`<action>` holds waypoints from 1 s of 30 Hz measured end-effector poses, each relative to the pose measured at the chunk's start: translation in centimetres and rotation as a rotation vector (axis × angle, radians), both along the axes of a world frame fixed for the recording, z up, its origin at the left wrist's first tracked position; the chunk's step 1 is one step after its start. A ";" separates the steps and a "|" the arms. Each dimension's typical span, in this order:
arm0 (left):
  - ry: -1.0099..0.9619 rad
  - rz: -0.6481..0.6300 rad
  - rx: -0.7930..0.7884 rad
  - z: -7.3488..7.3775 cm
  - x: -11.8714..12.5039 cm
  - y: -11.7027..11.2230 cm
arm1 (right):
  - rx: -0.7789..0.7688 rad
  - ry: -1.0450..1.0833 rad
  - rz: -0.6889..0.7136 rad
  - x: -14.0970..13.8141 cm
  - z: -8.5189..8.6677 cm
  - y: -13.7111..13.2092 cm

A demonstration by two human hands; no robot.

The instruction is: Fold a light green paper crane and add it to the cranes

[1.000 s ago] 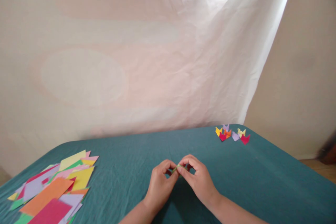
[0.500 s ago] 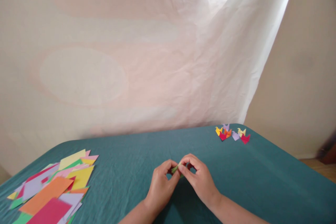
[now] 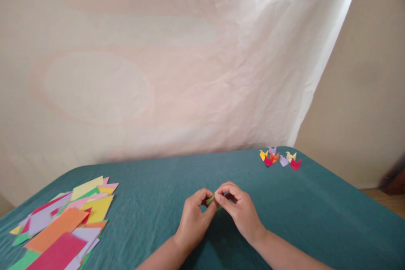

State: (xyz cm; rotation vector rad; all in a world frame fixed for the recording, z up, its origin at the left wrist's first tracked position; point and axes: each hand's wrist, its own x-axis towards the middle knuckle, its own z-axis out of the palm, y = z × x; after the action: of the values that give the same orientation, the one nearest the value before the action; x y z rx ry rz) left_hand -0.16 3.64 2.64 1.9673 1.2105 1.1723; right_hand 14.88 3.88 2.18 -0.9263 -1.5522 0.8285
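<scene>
My left hand [image 3: 193, 218] and my right hand [image 3: 238, 211] meet over the middle of the teal tablecloth [image 3: 152, 202]. Both pinch a small folded green paper piece [image 3: 211, 199] between thumb and fingertips. The fingers of both hands are curled in, and most of the paper is hidden between them. The paper is held just above the cloth.
A loose pile of coloured paper sheets [image 3: 63, 223] lies at the left front of the table. Several small folded paper figures [image 3: 280, 158] stand in a cluster at the far right corner. A creased white sheet [image 3: 177, 63] hangs behind the table.
My hands stay together on the green paper, with only small finger shifts. The view has drifted slightly.
</scene>
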 end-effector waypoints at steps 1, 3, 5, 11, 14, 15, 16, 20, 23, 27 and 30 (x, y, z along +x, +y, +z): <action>-0.001 -0.001 -0.001 0.0 0.0 0.0 | -0.005 0.000 0.000 0.0 0.1 0.0; 0.001 -0.003 -0.003 0.0 0.0 0.0 | -0.015 -0.001 0.006 0.1 0.2 0.0; 0.004 -0.003 -0.001 -0.1 0.0 0.0 | -0.023 0.005 0.015 0.2 0.2 0.0; -0.014 -0.039 -0.046 -0.2 -0.1 0.2 | -0.098 0.049 0.002 0.1 -0.5 0.5; -0.051 -0.026 -0.088 -0.3 -0.3 0.3 | -0.119 0.059 0.006 0.0 -0.8 0.7; -0.067 -0.023 -0.102 -0.4 -0.3 0.4 | -0.117 0.053 0.010 0.0 -0.8 0.8; -0.083 -0.022 -0.115 -0.4 -0.3 0.4 | -0.115 0.047 0.014 0.0 -0.8 0.8; -0.157 -0.049 -0.198 -1.0 -0.4 0.7 | -0.116 0.033 0.010 -0.1 -0.8 0.7; -0.212 -0.088 -0.268 -1.4 -0.4 1.0 | -0.130 0.038 0.003 0.0 -1.0 0.8; -0.249 -0.068 -0.303 -1.4 -0.4 1.1 | -0.159 0.038 0.013 0.0 -1.3 0.9; -0.257 -0.018 -0.315 -1.3 -0.3 1.1 | -0.166 0.017 0.019 0.0 -1.2 0.9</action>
State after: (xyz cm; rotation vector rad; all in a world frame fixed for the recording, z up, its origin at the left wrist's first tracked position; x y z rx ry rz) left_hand -0.44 4.71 1.38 1.5423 1.1593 1.1095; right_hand 14.88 4.78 0.99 -1.0217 -1.4963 0.9880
